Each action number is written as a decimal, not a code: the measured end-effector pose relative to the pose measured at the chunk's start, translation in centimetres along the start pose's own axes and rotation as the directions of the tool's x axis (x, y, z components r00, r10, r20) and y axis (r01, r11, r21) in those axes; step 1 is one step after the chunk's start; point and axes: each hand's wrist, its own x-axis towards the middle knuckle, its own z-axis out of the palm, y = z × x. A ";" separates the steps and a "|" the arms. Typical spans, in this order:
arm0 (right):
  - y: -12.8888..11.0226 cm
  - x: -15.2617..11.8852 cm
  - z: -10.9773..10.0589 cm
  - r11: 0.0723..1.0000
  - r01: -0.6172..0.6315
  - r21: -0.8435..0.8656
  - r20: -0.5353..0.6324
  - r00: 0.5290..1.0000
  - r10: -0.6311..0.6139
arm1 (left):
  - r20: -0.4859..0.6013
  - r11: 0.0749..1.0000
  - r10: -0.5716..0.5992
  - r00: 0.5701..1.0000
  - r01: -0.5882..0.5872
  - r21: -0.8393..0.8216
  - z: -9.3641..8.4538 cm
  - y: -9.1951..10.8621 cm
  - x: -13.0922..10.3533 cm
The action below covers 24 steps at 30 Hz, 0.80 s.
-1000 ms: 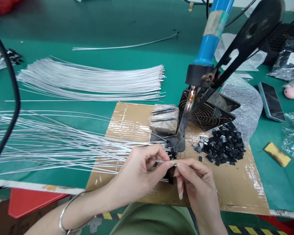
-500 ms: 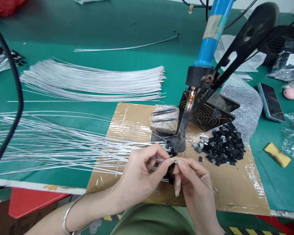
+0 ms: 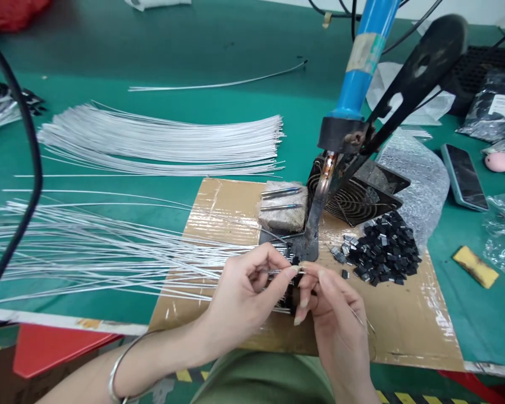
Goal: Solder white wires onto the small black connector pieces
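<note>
Over the near edge of the cardboard sheet (image 3: 404,331), left hand (image 3: 244,292) and right hand (image 3: 332,306) meet fingertip to fingertip, both pinching a thin silver wire (image 3: 357,317) just below the soldering iron tip (image 3: 309,249). Wire trails rightward past the right hand. Loose white wires (image 3: 88,252) fan out left of the hands. Pile of small black parts (image 3: 382,247) sits right of the iron stand.

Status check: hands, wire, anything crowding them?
Left hand and right hand pinch one thin wire. Soldering iron tip close behind.
</note>
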 end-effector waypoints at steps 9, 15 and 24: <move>0.5 -0.1 -0.1 0.993 0.058 -0.104 -0.018 0.998 -0.060 | 0.002 0.999 0.025 1.000 -0.025 -0.029 0.0 -0.2 0.1; 0.5 -0.2 0.1 0.985 0.102 -0.137 -0.021 0.994 -0.106 | 0.004 0.998 0.068 0.998 -0.068 0.008 -0.2 -0.2 0.0; -0.3 0.0 -0.3 0.993 0.034 -0.116 0.018 0.999 -0.032 | 0.020 0.973 0.194 0.981 -0.195 0.122 -0.2 0.1 -0.1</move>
